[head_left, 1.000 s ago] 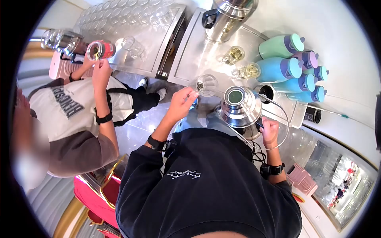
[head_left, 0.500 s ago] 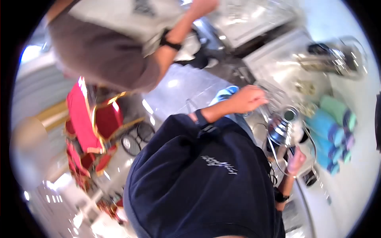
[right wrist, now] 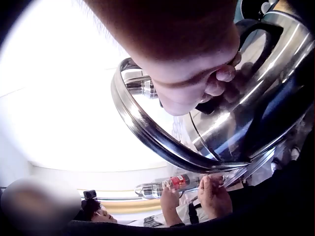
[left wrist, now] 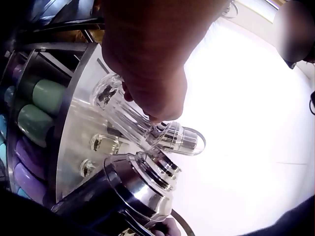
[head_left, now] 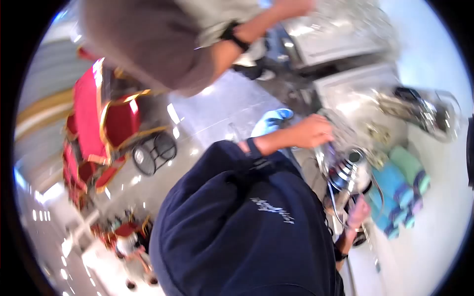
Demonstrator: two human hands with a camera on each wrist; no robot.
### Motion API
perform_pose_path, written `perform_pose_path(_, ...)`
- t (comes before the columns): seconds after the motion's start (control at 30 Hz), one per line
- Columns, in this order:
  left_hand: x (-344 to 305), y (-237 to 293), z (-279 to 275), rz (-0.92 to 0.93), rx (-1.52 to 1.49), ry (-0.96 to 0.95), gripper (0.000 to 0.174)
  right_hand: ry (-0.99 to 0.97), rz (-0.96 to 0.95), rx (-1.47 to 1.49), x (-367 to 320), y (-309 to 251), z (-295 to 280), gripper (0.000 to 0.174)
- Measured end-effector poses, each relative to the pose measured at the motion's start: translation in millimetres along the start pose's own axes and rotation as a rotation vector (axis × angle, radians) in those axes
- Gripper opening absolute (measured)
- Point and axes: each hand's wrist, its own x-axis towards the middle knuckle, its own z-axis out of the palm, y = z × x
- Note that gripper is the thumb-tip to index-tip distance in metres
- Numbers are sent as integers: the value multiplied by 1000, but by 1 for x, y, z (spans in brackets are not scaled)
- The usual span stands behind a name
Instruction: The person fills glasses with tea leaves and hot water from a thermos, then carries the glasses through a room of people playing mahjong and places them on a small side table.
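Observation:
My left hand (head_left: 314, 130) holds a clear drinking glass (left wrist: 120, 108), and dark tea leaves (left wrist: 106, 96) sit at its base. The glass is tilted in the left wrist view, its mouth close to the neck of a steel vacuum jug (left wrist: 135, 182). Around that jug's dark handle curl the fingers of my right hand (right wrist: 192, 83). Shiny steel walls of the jug fill the right side of the right wrist view. Its round top (head_left: 354, 157) faces the camera in the head view, with my left hand up and to the left of it.
Beside the jug stand glasses with yellowish contents (head_left: 378, 132) and a row of blue and green bottles (head_left: 395, 190). A second steel jug (head_left: 419, 111) is farther back on the counter. Another person's arm (head_left: 227, 58) reaches in at upper left; red chairs (head_left: 121, 126) stand behind.
The head view has swung, shifting the counter rightward and showing more chairs and floor. My left hand with the glass has come closer to the jug; the right hand keeps its grip on the handle.

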Motion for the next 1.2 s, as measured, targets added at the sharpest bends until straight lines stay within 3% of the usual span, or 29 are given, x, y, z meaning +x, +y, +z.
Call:
perform_pose_path(0.07,5,-3,0,-12,-31,-38,32,-18,330,277,1,-16,0,44)
perform_pose_path(0.13,13,-3,3,-53,-56,-52,32,-15,243,233,5,-42,-4,44)
perform_pose_path(0.2,18,3,1,-97,-89,-58,32,-3,340,192,3,-48,-4,43)
perform_pose_path(0.3,22,1,1,-133,-97,-115,30,-2,335,176,2,-58,-6,48)
perform_pose_path(0.43,26,-7,9,-144,-113,-113,31,-25,373,130,-1,-46,-3,49)
perform_pose_path(0.47,26,-10,10,-115,-108,-128,30,-20,300,46,0,-45,-4,47)
perform_pose_path(0.57,19,-28,20,-45,-76,-90,31,-68,318,25,2,-38,-3,41)
perform_pose_path(0.6,17,-32,21,-49,-70,-106,33,-75,227,6,5,-44,-5,41)
perform_pose_path(0.7,9,-45,35,-25,-90,-77,35,-99,169,-100,2,6,-7,53)
perform_pose_path(0.73,8,-47,37,-36,-84,-80,35,-87,352,44,2,0,-6,52)
perform_pose_path(0.8,6,-48,43,-22,-78,-51,33,-101,437,190,7,-2,-9,52)
perform_pose_path(0.83,7,-47,45,3,-72,-16,32,-71,329,62,7,21,-9,53)
perform_pose_path(0.9,2,-46,45,5,-65,3,31,-102,478,281,14,13,-12,54)
perform_pose_path(1.1,0,-46,56,14,-58,59,27,-141,440,206,23,-5,-18,54)
perform_pose_path(1.17,1,-56,65,91,-80,124,30,-153,62,-169,25,12,-22,51)
perform_pose_path(1.2,1,-55,62,96,-48,113,31,-165,77,-160,23,11,-23,49)
